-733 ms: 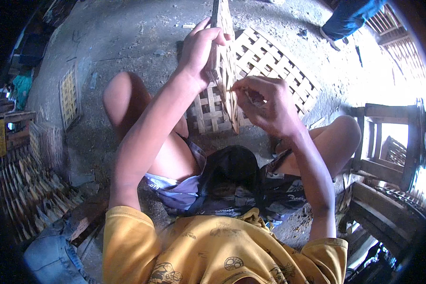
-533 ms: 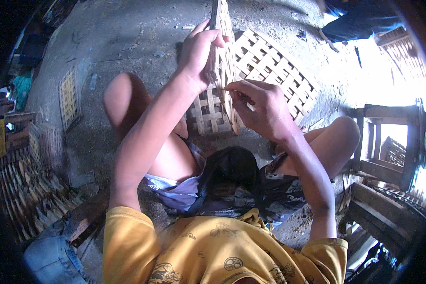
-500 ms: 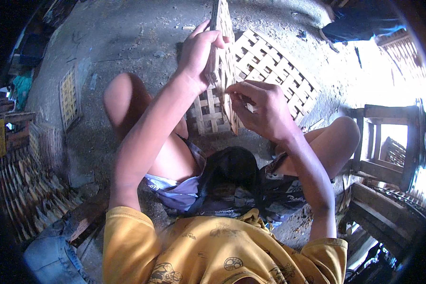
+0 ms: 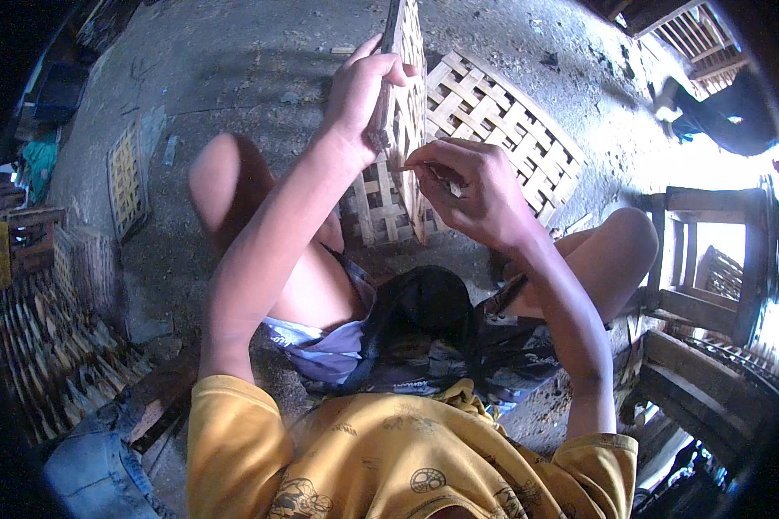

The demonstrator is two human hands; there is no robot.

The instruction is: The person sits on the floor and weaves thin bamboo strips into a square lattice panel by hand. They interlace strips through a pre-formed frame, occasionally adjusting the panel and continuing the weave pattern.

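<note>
Pale slats form the one held woven panel [image 4: 410, 112], raised above the floor [image 4: 251, 86], nearly edge-on, its long axis pointing away from the person. The left hand [image 4: 363, 93] grips its edge; the right hand [image 4: 474, 186] pinches one thin strip [image 4: 408, 168]. Beneath lies woven lattice [image 4: 504, 121] (one piece or two, I cannot tell); one smaller-looking panel [image 4: 128, 182] sits left.

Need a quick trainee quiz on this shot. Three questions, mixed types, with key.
1. True or false: the left hand is resting on a knee.

2. Which is nearest the lower tip of the upright woven panel?
A) left hand
B) right hand
C) neither; both are equally near

3. Fill in: the wearer's shirt is mainly ____ in colour.

Key:
1. False; it grips that panel higher up.
2. B
3. Yellow
</note>
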